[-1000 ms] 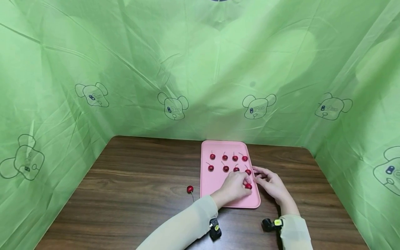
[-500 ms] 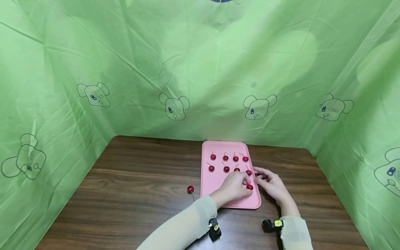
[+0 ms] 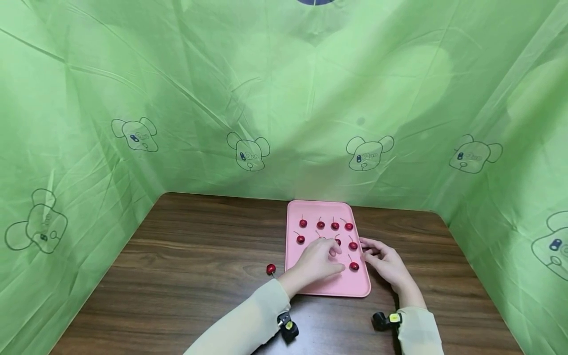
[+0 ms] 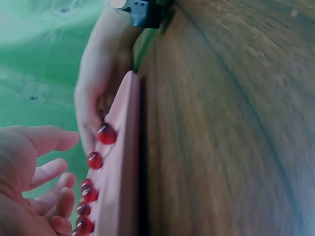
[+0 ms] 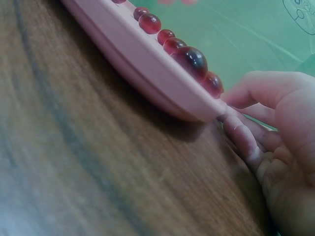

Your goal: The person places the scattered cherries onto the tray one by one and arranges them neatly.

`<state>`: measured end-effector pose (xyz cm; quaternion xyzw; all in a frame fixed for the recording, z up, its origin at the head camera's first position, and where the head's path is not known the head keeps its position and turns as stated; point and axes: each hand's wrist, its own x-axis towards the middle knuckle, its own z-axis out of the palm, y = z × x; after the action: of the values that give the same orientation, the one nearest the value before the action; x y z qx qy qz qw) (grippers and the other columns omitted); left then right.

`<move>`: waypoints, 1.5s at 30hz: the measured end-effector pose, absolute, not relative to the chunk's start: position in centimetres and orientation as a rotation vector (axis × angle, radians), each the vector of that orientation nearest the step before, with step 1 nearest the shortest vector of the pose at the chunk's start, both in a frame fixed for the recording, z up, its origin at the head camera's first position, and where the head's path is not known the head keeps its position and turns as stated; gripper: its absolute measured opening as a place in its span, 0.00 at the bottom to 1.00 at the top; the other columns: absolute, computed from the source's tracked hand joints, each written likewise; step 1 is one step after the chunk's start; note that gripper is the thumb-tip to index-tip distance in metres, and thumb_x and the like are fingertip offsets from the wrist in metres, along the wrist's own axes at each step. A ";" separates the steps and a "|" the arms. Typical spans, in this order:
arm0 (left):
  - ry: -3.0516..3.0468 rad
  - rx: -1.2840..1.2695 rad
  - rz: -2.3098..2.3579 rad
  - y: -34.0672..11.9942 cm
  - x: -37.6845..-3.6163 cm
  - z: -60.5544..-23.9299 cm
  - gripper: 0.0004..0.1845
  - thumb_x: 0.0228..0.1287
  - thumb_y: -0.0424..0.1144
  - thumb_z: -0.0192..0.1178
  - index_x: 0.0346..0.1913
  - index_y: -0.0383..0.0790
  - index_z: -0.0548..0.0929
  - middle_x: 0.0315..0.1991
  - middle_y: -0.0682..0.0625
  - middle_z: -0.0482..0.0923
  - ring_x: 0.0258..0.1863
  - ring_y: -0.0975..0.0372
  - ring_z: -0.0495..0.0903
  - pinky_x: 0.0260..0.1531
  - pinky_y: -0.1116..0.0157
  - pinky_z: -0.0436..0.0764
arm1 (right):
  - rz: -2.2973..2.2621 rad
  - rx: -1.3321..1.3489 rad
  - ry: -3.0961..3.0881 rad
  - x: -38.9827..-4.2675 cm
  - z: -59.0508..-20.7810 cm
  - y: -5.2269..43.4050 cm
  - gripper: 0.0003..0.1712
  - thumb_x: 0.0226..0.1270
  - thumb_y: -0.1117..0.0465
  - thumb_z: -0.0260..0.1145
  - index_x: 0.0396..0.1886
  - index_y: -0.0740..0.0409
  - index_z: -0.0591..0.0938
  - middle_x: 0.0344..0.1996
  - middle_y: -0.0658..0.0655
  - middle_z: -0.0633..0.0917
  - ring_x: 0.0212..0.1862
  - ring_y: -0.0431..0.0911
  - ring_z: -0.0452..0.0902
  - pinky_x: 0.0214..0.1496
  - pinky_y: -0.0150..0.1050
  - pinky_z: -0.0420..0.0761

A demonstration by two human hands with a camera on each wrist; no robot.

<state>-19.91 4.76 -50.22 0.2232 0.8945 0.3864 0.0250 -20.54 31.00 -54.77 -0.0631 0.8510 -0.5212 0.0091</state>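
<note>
A pink tray (image 3: 328, 288) carries red cherries with stems: a back row (image 3: 335, 226), a second row partly hidden by my left hand, and a single cherry (image 3: 354, 266) at the front right. Over the tray, my left hand (image 3: 316, 261) has its thumb and fingers spread apart and holds nothing; the left wrist view shows the gap between fingers and cherries. My right hand (image 3: 387, 261) holds the tray's right rim between thumb and fingers, as the right wrist view shows. One more cherry (image 3: 270, 269) lies on the table, left of the tray, its stem partly behind my left sleeve.
The dark wooden table (image 3: 199, 246) stretches around the tray. A green curtain (image 3: 284, 98) with mouse-head drawings stands behind and at both sides. A black wrist camera (image 3: 288, 328) sits on the left cuff, and another camera (image 3: 386, 320) on the right.
My left hand has let go of the front-right cherry and drawn back to the left. That cherry now lies alone on the tray, stem showing. The right hand has stayed put.
</note>
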 end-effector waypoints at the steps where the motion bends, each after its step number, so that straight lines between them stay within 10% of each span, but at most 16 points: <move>1: 2.759 0.686 1.201 4.3 -19.9 -50.1 0.18 0.57 0.43 0.82 0.47 0.45 0.88 0.41 0.54 0.85 0.40 0.68 0.79 0.44 0.70 0.78 | -1.626 -0.191 2.657 -20.6 -54.8 31.0 0.27 0.76 0.65 0.72 0.73 0.62 0.82 0.60 0.63 0.88 0.52 0.43 0.80 0.51 0.31 0.78; 27: 2.756 0.575 1.426 -14.1 -20.1 -48.7 0.20 0.66 0.42 0.78 0.58 0.44 0.87 0.48 0.44 0.87 0.30 0.63 0.80 0.29 0.64 0.78 | -1.561 -0.150 2.695 -20.9 -55.3 30.4 0.27 0.77 0.64 0.71 0.73 0.58 0.82 0.60 0.61 0.88 0.53 0.42 0.80 0.52 0.30 0.77; 45: 2.525 0.785 1.406 -15.6 -21.0 -51.8 0.27 0.67 0.39 0.78 0.67 0.39 0.83 0.61 0.43 0.86 0.33 0.62 0.83 0.34 0.65 0.82 | -1.550 -0.181 2.725 -20.7 -55.1 30.7 0.26 0.77 0.64 0.71 0.73 0.61 0.82 0.60 0.63 0.88 0.51 0.40 0.80 0.50 0.29 0.78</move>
<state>-21.03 -15.61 -51.81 0.2613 0.8409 0.4681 0.0732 -20.66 30.73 -55.11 -0.0575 0.8679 -0.4935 0.0007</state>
